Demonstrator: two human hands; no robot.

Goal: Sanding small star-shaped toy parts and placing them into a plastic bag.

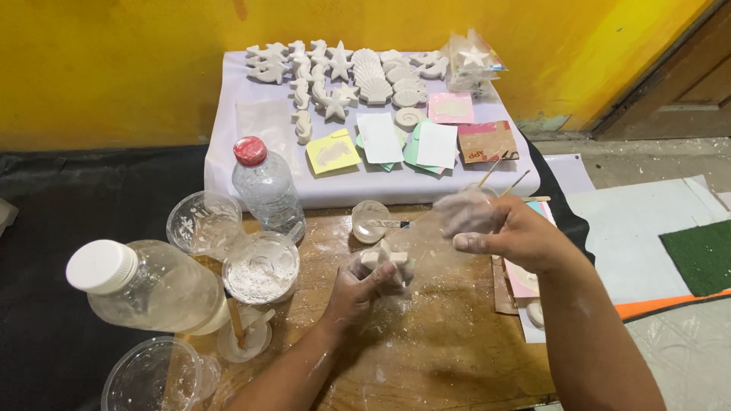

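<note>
Fingers of the left hand (pixel 364 288) curl snugly round a white plaster star (pixel 383 256) over the wooden board (pixel 426 342), steadying it, while the powder-dusted right hand (pixel 499 228) pinches clear plastic wrapping (pixel 466 211) above.

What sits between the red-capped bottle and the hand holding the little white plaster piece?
In the head view, a clear cup of white powder sits between the red-capped bottle and the left hand holding the plaster piece.
</note>
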